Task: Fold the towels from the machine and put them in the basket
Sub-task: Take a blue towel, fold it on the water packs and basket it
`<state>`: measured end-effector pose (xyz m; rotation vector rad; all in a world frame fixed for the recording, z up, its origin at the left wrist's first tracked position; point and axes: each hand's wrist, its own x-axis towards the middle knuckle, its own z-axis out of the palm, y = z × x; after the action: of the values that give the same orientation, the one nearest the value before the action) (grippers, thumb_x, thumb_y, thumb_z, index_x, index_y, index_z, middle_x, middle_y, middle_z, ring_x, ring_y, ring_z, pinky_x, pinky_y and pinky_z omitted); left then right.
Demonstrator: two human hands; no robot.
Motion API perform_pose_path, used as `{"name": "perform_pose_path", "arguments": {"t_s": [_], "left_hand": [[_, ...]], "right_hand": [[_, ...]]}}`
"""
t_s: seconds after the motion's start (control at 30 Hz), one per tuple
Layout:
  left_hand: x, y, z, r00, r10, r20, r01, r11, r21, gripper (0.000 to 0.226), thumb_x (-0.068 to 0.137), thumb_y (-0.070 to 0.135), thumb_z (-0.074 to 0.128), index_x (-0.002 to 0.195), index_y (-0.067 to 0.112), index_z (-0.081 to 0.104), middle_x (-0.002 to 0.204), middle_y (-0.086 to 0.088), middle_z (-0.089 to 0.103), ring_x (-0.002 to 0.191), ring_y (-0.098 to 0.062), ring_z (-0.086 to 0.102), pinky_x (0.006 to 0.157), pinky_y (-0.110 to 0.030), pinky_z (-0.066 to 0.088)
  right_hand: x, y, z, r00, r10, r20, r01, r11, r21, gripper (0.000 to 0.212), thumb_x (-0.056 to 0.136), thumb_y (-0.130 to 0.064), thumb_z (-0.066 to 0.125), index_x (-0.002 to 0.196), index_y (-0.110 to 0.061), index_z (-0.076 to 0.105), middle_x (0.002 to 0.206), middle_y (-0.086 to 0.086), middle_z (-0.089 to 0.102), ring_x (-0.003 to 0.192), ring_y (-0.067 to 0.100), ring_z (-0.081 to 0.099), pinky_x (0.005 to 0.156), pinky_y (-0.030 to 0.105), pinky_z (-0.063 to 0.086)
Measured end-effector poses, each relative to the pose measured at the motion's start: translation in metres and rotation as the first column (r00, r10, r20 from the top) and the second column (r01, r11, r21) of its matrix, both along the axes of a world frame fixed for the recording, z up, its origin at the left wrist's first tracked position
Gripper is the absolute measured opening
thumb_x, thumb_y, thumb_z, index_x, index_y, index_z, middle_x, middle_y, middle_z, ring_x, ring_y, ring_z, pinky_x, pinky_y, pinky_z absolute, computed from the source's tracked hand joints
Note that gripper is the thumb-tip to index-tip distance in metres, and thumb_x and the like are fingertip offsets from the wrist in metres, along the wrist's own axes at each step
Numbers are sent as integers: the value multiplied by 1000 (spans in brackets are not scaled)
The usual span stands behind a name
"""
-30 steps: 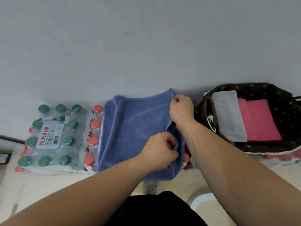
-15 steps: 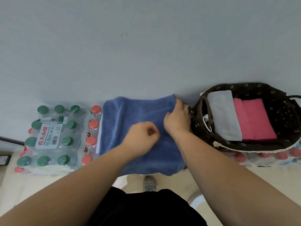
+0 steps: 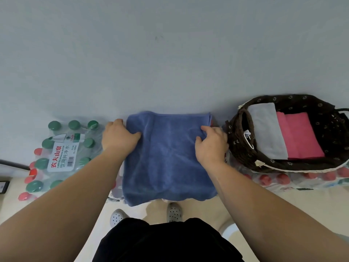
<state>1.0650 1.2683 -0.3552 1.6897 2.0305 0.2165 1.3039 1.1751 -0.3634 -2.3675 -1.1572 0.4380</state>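
A: Head view, go. Where's the towel?
B: I see the blue towel [image 3: 168, 157] folded into a rough square, lying flat on a shrink-wrapped pack that is mostly hidden. Its far edge is against the wall [image 3: 170, 53].
A: Hands?
B: The left hand [image 3: 120, 138] grips the towel's left edge, thumb on top, fingers tucked out of sight at the edge. The right hand [image 3: 211, 144] is near the right edge, fingers bent, pinching cloth between thumb and fingertips.
A: Basket?
B: The basket [image 3: 238, 148] is just right of the towel, dark with a flower-print liner. It sits on red-capped bottles [image 3: 265, 179]. Inside, a folded grey towel [image 3: 266, 129] lies beside a folded pink towel [image 3: 300, 137], touching.
A: Anything else?
B: There's a green-capped bottle pack [image 3: 62, 148] left of the towel, touching the left hand. I also see grey clogs [image 3: 174, 211] on the floor below.
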Motion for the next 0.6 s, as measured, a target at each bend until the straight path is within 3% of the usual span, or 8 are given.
{"name": "perform_pose_path", "arguments": {"t_s": [0.07,0.17,0.27,0.33,0.43,0.53,0.6], "left_hand": [[0,6,2,1000,-10,17,10,1000,-7,50,69,48,65,109,17,65,110,-10,62,91,-33,63,77,-38,53],[0,11,4,998,-27,49,28,1000,-10,33,73,32,68,102,18,70,101,-7,69,91,-32,65,71,-32,49],[0,12,11,976,73,206,-68,997,-31,13,78,14,66,91,18,68,87,-7,69,88,-32,66,70,-31,48],[0,7,19,915,147,375,-152,988,-16,13,78,9,64,89,17,63,80,-4,65,79,-29,63,66,-32,48],[-4,-7,38,805,157,572,-164,986,-40,35,82,3,58,113,19,55,87,-5,64,77,-23,61,65,-34,51],[-19,-20,52,780,86,620,-77,996,-41,60,84,2,54,136,30,47,99,-10,68,87,-23,66,76,-37,57],[-33,-28,59,777,84,624,-81,996,-32,69,83,3,53,142,37,43,98,-10,68,89,-23,66,80,-39,57]], "right_hand": [[-1,-3,0,1000,3,-15,-1,992,125,26,88,-22,69,114,-17,71,116,5,62,117,29,51,96,40,42],[-2,-5,7,981,1,-195,51,965,258,5,85,-21,73,88,-16,72,91,2,66,87,20,62,77,27,44],[-2,-3,16,937,-53,-345,153,950,271,16,82,-15,73,88,-17,59,73,-7,59,66,9,55,64,22,42],[0,-2,22,886,-57,-461,193,948,254,29,81,-8,70,104,-17,56,79,-7,61,71,7,58,67,19,47],[3,-4,30,817,-2,-577,139,972,192,35,83,-1,64,110,-21,57,88,-11,63,81,6,63,78,25,52],[6,-10,34,765,64,-641,83,977,197,34,86,5,56,100,-25,65,90,-9,69,89,14,68,77,29,56],[5,-17,37,723,129,-678,41,973,228,41,86,6,52,107,-23,70,97,1,75,94,23,71,81,40,60]]}}
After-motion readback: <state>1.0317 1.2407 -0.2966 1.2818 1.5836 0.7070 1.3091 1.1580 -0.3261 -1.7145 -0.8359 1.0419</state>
